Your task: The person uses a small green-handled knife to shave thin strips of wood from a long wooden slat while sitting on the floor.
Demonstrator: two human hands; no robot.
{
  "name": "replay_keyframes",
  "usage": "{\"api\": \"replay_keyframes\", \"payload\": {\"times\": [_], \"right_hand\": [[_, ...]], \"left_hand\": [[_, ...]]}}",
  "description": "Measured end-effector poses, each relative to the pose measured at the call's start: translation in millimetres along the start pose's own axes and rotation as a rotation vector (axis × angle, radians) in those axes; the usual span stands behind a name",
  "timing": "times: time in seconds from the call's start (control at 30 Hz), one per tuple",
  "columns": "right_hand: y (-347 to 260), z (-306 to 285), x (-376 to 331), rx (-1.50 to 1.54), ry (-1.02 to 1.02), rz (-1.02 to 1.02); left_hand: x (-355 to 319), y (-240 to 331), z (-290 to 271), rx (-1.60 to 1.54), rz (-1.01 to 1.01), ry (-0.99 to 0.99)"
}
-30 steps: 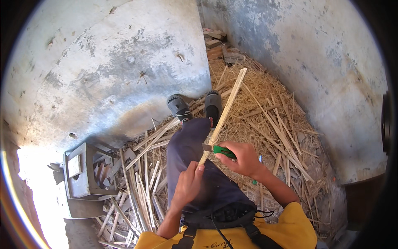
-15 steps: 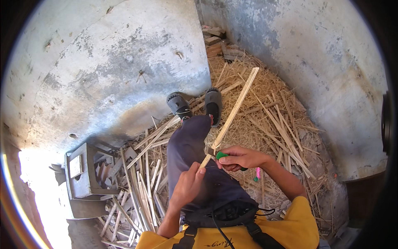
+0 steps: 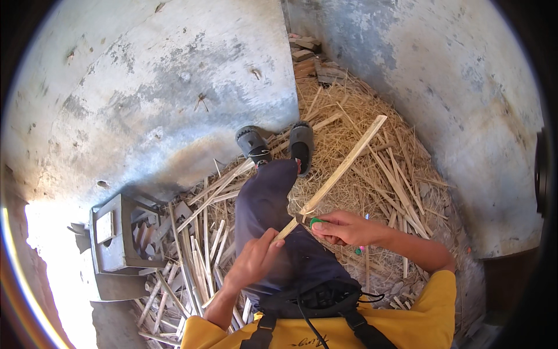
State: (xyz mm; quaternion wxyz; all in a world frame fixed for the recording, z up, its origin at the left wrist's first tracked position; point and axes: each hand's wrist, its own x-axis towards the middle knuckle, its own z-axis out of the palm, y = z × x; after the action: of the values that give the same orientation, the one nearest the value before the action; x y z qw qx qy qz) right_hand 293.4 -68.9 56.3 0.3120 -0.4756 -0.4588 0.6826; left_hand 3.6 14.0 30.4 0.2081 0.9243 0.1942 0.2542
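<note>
Two rough, weathered concrete walls met at a far corner and closed in a floor buried under a wide bed of dry straw. A person in a yellow shirt sat among it, legs in dark trousers stretched toward the far wall, with dark slip-on shoes resting close to its base. To the left, near the bright edge of the scene, stood a grey hollow concrete block. Between the block and the legs lay a loose heap of pale split wooden strips, spilling toward the near edge. A few small wood blocks sat piled in the far corner.

A long pale wooden stick ran at a slant from the lap up toward the far right, above the straw. The left hand was clamped around the stick's near end, over the thigh. The right hand was closed on a green-handled knife, just right of the stick's lower part, with the blade meeting the wood; the blade itself was too small to make out clearly. The two hands sat near each other, not touching.
</note>
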Motion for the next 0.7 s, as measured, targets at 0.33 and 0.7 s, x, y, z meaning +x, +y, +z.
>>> {"api": "replay_keyframes", "payload": {"times": [0.33,0.7], "right_hand": [[0,6,-4,-0.269,0.079,0.012],[-9,-84,-60,0.011,0.655,-0.181]], "left_hand": [[3,3,-21,-0.098,-0.295,-0.261],[-66,-62,-21,-0.135,-0.502,0.052]]}}
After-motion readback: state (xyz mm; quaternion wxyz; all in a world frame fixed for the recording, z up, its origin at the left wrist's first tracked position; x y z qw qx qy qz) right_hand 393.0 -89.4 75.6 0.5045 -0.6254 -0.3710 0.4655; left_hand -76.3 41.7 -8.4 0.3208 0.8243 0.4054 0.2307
